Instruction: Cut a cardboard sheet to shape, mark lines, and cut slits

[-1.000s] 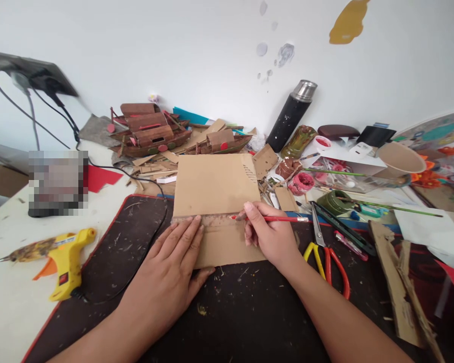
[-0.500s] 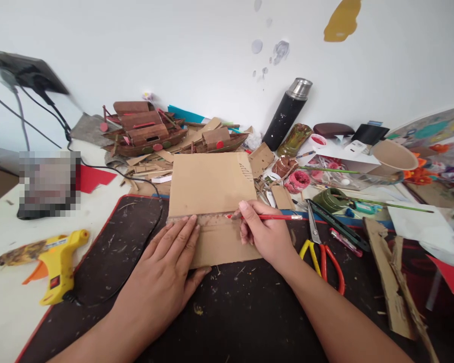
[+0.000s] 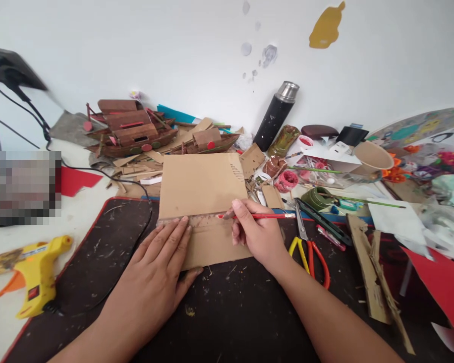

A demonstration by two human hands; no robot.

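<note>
"Status?"
"L hand (image 3: 151, 275) flat, fingers on long stained see-through ruler (image 3: 204, 220); R hand (image 3: 259, 234) pinching slim red pencil (image 3: 275, 216)."
"Flat tan cardboard sheet (image 3: 200, 184)?"
"Under both, on dark mat (image 3: 227, 312)."
"Risk?"
"Ruler cd skid if L pressure's uneven; pencil tip'd prob. stray."

Tan cardboard (image 3: 202, 184) lies flat, partly over dark mat (image 3: 227, 322). Narrow see-through ruler (image 3: 203, 221) across cardboard. Red pencil (image 3: 274, 216), tip leftward, at ruler's far edge.
</note>
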